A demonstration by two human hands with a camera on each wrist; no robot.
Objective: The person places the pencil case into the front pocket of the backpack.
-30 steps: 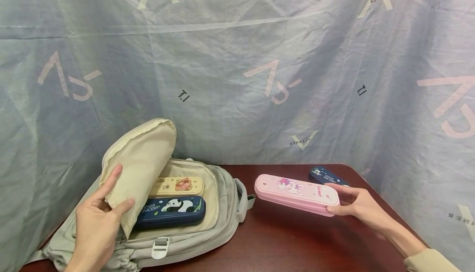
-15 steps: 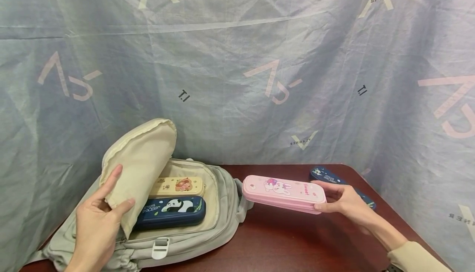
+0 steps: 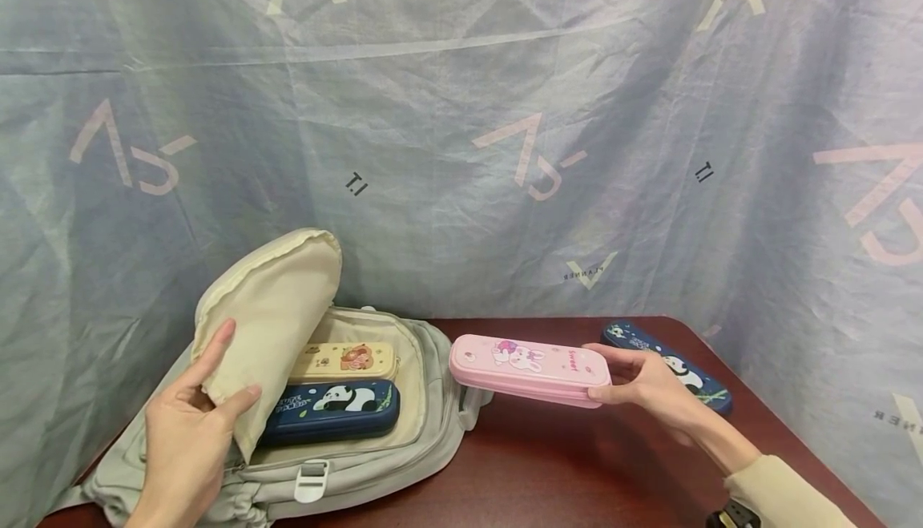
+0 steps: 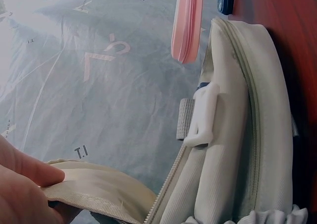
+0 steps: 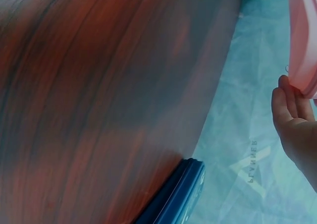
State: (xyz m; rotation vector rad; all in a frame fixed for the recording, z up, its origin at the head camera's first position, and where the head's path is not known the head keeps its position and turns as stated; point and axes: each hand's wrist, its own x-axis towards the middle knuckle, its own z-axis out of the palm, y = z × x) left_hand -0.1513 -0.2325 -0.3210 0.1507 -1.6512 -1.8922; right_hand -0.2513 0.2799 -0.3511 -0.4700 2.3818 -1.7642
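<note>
A grey backpack [image 3: 360,472] lies open on the dark red table [image 3: 548,464]. My left hand [image 3: 189,424] pinches its cream flap [image 3: 274,312] and holds it up; the flap [image 4: 99,189] also shows in the left wrist view. Inside lie a yellow pencil case [image 3: 344,361] and a navy panda pencil case [image 3: 333,411]. My right hand [image 3: 645,384] grips one end of a pink rabbit pencil case [image 3: 530,368], held level above the table just right of the backpack. The pink pencil case [image 5: 303,40] appears at the edge of the right wrist view.
A second navy panda pencil case [image 3: 671,368] lies on the table behind my right hand, also seen as a blue case [image 5: 181,194] in the right wrist view. A printed grey cloth backdrop [image 3: 461,127] hangs close behind the table. A white buckle [image 3: 312,480] sits on the backpack's front.
My right hand has carried the pink pencil case leftward, towards the open backpack, uncovering the navy case behind it. My left hand keeps the flap where it was.
</note>
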